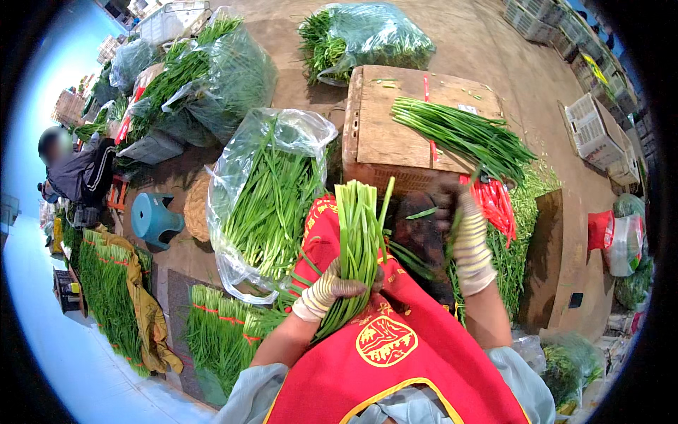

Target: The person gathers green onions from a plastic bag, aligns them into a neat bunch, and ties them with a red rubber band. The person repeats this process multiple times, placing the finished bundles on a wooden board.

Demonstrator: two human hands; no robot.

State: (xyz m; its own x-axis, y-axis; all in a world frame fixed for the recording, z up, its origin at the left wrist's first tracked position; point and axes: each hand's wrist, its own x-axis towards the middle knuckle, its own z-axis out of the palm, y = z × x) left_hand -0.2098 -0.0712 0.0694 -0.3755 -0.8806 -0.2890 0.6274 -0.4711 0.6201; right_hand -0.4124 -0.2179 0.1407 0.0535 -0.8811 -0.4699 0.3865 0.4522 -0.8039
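My left hand (341, 291), in a striped glove, grips a bundle of garlic chives (360, 233) upright over my red apron (402, 365). The pale cut ends point up, and one stalk leans out to the right. To the right of the bundle is my right hand (463, 233), gloved alike. Its fingers are motion-blurred, and whether they hold anything is unclear. A loose green leaf (422, 213) shows beside them. Beyond my knees, a second bunch of chives (461, 130) lies on a wooden board (389, 132) atop a crate. Red ties (495, 209) hang at the board's near right corner.
An open plastic bag (217, 222) of loose chives stands left, near a blue stool (151, 217). Tied bundles (222, 323) lie lower left. Trimmings (508, 259) cover the floor right. A bagged pile (376, 37) sits beyond the crate; a person (79, 169) is at far left.
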